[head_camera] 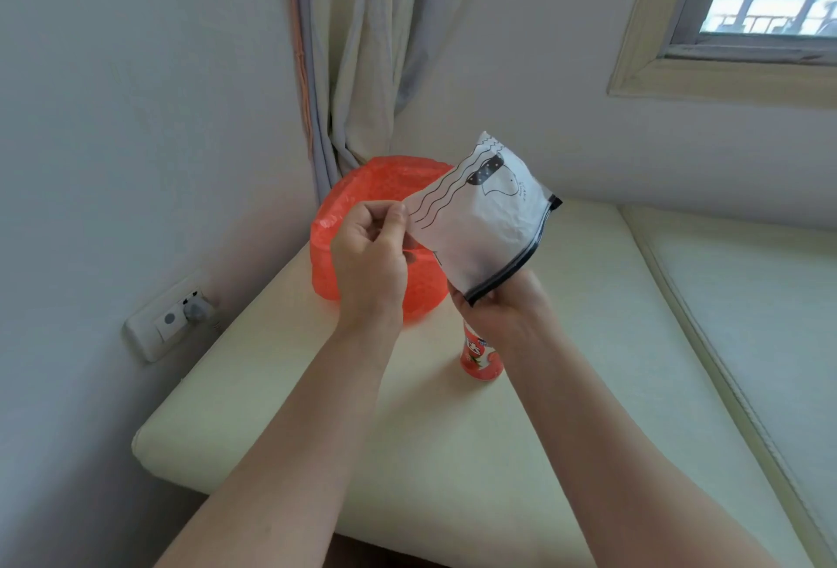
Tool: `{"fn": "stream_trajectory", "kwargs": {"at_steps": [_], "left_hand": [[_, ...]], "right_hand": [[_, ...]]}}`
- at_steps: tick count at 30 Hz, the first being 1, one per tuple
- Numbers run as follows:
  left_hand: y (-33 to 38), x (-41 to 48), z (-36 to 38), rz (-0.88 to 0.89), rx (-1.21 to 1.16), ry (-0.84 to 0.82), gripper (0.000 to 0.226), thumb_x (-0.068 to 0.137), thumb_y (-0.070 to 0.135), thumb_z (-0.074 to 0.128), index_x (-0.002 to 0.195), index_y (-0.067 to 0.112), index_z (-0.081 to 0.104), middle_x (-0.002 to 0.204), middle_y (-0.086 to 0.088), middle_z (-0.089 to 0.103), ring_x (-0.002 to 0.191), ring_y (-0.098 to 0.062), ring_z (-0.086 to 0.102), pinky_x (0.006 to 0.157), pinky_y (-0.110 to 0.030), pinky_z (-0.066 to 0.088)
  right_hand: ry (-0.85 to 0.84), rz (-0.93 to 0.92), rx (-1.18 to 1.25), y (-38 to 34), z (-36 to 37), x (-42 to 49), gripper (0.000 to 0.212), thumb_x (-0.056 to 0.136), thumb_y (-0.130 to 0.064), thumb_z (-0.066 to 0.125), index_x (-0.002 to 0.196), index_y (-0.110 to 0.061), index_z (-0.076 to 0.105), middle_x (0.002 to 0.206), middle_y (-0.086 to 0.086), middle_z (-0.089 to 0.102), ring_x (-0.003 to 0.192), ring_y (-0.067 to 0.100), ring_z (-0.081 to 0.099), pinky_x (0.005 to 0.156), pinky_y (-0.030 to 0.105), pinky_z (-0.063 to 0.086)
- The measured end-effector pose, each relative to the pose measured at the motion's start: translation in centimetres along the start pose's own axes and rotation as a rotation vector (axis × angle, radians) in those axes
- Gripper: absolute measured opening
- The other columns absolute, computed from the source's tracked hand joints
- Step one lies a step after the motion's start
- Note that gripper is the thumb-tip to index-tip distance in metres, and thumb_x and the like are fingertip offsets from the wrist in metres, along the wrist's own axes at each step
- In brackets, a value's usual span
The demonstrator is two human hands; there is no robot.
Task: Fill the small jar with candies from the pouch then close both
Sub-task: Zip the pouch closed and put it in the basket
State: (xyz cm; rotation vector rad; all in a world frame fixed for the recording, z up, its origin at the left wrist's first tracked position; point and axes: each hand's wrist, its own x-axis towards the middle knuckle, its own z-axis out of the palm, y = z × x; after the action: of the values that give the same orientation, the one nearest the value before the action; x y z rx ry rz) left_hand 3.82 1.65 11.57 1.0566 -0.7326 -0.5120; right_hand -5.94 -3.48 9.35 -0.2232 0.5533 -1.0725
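A white pouch (pixel 480 223) with black wavy lines, a drawn figure and a dark zip strip is held tilted in the air, zip end down to the right. My left hand (pixel 369 264) pinches its upper left corner. My right hand (pixel 502 311) grips the lower zip end from below. Directly under my right hand a small red and white jar (pixel 480 359) stands upright on the cream surface (pixel 407 431); its top is hidden by my hand. No candies are visible.
A red plastic bag over a round bin (pixel 326 259) stands behind my hands near the wall corner. A curtain (pixel 362 46) hangs behind it. A wall socket (pixel 170 318) is on the left. A padded bench (pixel 747 318) extends to the right under the window.
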Motion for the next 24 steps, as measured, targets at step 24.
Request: {"fn": "stream_trajectory", "kwargs": {"at_steps": [24], "left_hand": [[-1.2, 1.6, -2.3, -0.389, -0.431, 0.108, 0.023, 0.093, 0.006, 0.047, 0.072, 0.013, 0.05, 0.066, -0.004, 0.051, 0.042, -0.008, 0.064, 0.043, -0.016, 0.051]], "right_hand": [[0.0, -0.422, -0.289, -3.3, -2.1, 1.2, 0.038, 0.098, -0.022, 0.035, 0.069, -0.01, 0.056, 0.04, -0.004, 0.052, 0.042, 0.01, 0.047, 0.052, 0.022, 0.042]]}}
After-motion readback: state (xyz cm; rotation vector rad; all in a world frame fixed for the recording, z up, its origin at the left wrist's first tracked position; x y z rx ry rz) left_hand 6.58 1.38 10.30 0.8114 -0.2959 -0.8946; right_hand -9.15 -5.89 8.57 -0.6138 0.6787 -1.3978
